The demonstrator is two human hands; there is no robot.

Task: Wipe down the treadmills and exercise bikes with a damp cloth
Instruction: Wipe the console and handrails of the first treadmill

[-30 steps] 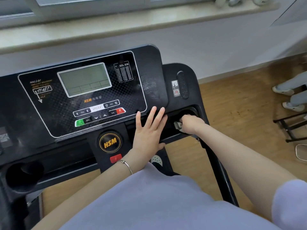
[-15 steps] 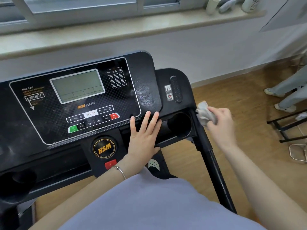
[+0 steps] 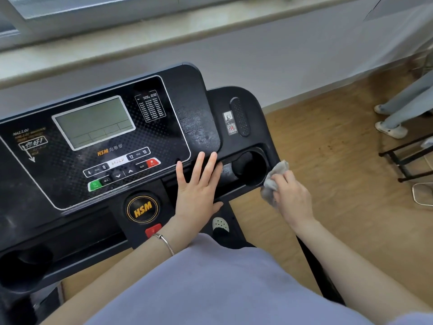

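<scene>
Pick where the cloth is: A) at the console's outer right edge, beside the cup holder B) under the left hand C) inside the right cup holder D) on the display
A: the right hand grips the grey cloth at the console's right edge, outside the cup holder.

The wooden floor (image 3: pixel 328 148) carries the treadmill (image 3: pixel 192 106). Right of the treadmill, another person's two white shoes (image 3: pixel 390 130) stand on the boards near the wall. Nearer, also right of the treadmill, a black metal frame (image 3: pixel 403 158) and a chrome loop (image 3: pixel 421 195) rest on the floor. On the treadmill itself, the left grip (image 3: pixel 199 191) lies flat on the lower right edge, fingers straight. The cloth (image 3: pixel 274 177), bunched in the right grip (image 3: pixel 293 198), touches the treadmill's right rim just beside the cup well (image 3: pixel 255 165).
</scene>
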